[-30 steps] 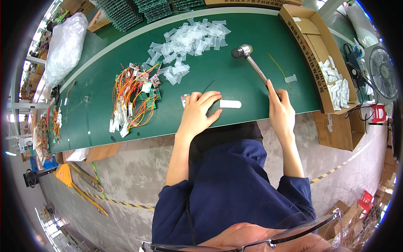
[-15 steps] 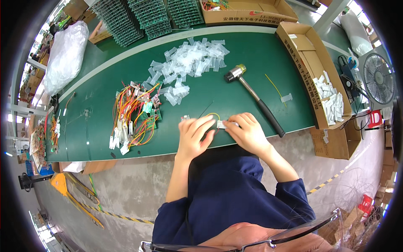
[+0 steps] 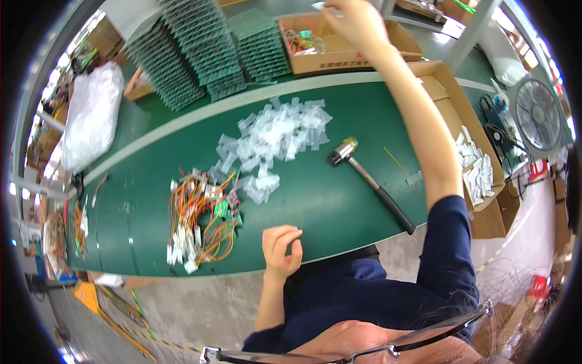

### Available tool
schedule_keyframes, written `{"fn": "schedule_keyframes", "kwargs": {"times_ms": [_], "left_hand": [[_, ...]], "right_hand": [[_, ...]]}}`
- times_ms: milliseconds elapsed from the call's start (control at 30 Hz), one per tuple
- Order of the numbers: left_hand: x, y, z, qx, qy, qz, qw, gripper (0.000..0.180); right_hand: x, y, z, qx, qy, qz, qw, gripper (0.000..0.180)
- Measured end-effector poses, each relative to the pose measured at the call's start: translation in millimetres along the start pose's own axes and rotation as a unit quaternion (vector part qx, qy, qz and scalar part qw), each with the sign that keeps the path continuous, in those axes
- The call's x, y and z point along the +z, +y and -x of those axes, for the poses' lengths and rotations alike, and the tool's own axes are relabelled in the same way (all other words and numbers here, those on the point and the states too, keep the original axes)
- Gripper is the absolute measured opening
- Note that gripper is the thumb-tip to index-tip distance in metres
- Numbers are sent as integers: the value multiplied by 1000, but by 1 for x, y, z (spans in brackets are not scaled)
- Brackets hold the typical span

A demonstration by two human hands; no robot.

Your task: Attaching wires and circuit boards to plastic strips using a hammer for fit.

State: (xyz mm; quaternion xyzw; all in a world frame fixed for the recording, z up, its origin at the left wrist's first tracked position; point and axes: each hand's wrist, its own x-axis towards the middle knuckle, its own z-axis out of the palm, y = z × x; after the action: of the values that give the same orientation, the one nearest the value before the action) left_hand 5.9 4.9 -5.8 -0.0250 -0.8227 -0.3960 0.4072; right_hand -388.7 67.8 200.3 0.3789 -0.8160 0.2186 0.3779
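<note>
My right arm reaches far forward, and my right hand [image 3: 356, 25] is over the far cardboard box [image 3: 339, 64]. A small white piece [image 3: 317, 6] shows at its fingertips, cut off by the upper edge of the picture, so its kind is unclear. Near the front edge of the green table [image 3: 321, 212], my left hand [image 3: 280, 250] is loosely bent, thumb apart from the fingers, with nothing seen in it. To its left lies a bundle of small circuit boards with red, yellow and orange wires and white connectors [image 3: 197, 221]. Beyond is a heap of clear plastic sleeves [image 3: 279, 133].
A mallet with a black handle [image 3: 376, 185] lies on the right, beside a yellow wire [image 3: 397, 165] and a single sleeve [image 3: 414, 177]. Farther right, an open carton holds white pieces [image 3: 478, 170], near a fan [image 3: 536, 115]. Green board stacks [image 3: 203, 45] stand at the back.
My right hand has left the front edge and swung far forward with a white piece. My left hand no longer touches the wired white piece. The view has tilted up.
</note>
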Motion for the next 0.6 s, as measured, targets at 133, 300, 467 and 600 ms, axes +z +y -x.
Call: {"fn": "schedule_keyframes", "kwargs": {"times_ms": [133, 300, 467, 600], "left_hand": [[-4, -1, 3, -22, -9, 2, 1000, 20], [-2, -2, 5, -41, -10, -1, 999, 17], [-4, -5, 4, -66, -38, 17, 997, 15], [4, 2, -2, -50, -89, 7, 995, 13]], "right_hand": [[67, 1, -6, 55, -118, 154, 980, 27], [108, 0, 59, 26, -143, 104, 984, 18], [-24, 44, 122, -20, -198, 122, 972, 21], [-128, 162, 216, 23, -188, 267, 945, 13]]}}
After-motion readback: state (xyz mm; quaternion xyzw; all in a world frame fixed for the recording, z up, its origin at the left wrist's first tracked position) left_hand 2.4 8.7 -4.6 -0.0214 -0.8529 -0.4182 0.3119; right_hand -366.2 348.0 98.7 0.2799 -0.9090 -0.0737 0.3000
